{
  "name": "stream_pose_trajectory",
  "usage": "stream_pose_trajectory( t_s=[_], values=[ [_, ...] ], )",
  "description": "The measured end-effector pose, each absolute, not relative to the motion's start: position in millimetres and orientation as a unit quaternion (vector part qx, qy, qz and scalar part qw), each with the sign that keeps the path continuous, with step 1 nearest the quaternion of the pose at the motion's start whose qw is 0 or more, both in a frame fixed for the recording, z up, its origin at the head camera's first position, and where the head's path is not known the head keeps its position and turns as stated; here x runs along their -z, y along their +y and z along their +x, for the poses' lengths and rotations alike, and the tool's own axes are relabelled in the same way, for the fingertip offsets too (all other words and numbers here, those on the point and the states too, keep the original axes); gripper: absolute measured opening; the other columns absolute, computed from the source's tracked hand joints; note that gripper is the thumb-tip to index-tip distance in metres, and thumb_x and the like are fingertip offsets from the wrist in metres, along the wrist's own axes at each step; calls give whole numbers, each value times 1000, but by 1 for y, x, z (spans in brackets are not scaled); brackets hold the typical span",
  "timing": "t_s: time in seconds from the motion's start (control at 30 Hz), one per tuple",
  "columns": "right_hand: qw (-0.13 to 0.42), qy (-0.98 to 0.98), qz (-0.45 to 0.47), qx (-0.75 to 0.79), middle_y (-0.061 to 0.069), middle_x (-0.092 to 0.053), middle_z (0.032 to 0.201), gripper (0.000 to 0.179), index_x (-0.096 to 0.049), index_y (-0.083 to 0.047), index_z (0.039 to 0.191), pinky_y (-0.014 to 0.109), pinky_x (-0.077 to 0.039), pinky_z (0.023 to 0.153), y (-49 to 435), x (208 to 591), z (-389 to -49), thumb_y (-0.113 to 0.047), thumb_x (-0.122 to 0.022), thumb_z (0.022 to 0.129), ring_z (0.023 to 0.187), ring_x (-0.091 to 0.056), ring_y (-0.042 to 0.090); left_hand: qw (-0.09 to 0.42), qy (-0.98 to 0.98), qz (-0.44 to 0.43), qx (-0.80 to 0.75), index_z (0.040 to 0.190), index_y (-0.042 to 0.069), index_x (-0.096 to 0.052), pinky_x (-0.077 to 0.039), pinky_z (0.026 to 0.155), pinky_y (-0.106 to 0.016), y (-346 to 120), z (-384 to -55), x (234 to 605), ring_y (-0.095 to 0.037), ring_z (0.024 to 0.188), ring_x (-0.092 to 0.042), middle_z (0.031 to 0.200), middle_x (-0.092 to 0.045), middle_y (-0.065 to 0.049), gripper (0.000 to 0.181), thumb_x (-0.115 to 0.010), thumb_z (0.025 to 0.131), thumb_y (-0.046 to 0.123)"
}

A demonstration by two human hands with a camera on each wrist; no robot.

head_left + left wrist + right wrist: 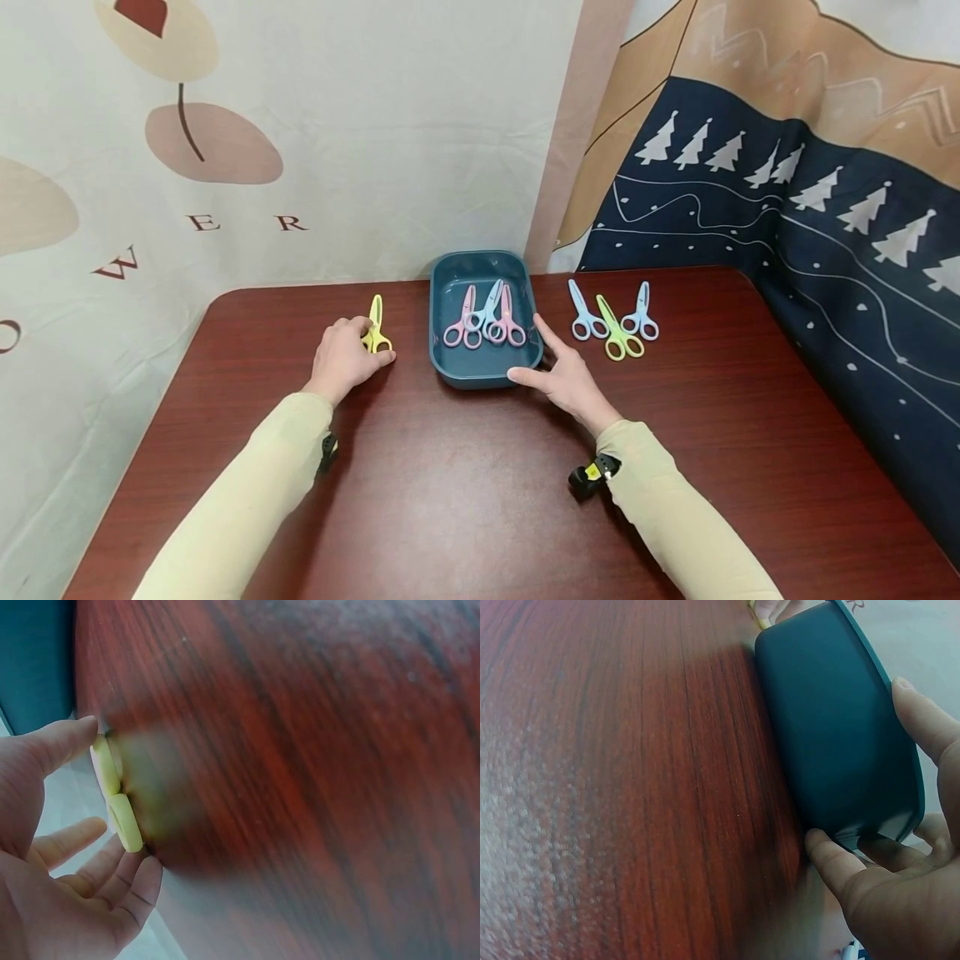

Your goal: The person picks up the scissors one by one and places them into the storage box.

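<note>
In the head view my left hand (347,358) is at a pair of yellow scissors (377,321) lying on the left of the table. The left wrist view shows the thumb at one handle ring (106,765) and fingertips by the other, pinching across the handles. My right hand (566,379) rests on the near right corner of a dark teal box (480,382), thumb and fingers spread and fairly straight along its sides. Inside the box lie two pink scissors (508,321) and light blue scissors (483,310) between them.
Right of the box lie two blue scissors (588,321) with green scissors (619,333) between them, on the dark red wooden table (450,483). A pale printed cloth (375,150) hangs behind, and a navy cloth with trees (750,208) hangs at the right.
</note>
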State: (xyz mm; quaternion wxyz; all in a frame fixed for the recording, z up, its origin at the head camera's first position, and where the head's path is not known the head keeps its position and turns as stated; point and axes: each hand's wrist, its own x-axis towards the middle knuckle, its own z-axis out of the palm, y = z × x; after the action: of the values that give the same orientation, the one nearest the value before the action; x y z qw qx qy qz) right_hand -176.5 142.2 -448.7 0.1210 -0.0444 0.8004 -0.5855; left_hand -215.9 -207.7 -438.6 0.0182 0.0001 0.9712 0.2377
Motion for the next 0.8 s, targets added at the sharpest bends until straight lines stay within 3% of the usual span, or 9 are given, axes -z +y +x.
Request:
stream_pose_trajectory(
  t_s=[0.47,0.7,0.8],
  values=[
    [119,803,-47,582,13,-33,166,100,-19,-29,167,27,-51,75,142,447,-175,-27,-83,90,145,-43,36,20,969,2,-244,141,1,-58,-45,68,-36,-213,-219,435,-29,88,-57,106,-69,-15,66,-72,82,26],
    [121,803,-44,582,14,-34,166,99,-19,-29,167,29,-51,72,142,445,-174,-26,-82,91,141,-45,36,29,966,-6,-257,142,2,-56,-45,70,-36,-215,-218,431,-30,96,-63,123,-71,-20,68,-73,81,26],
    [122,801,-43,584,15,-35,165,99,-18,-29,167,31,-52,70,142,444,-174,-26,-82,91,138,-46,36,26,965,-7,-261,141,3,-58,-45,71,-37,-215,-215,430,-30,97,-63,122,-71,-19,66,-74,81,26]
  ],
)
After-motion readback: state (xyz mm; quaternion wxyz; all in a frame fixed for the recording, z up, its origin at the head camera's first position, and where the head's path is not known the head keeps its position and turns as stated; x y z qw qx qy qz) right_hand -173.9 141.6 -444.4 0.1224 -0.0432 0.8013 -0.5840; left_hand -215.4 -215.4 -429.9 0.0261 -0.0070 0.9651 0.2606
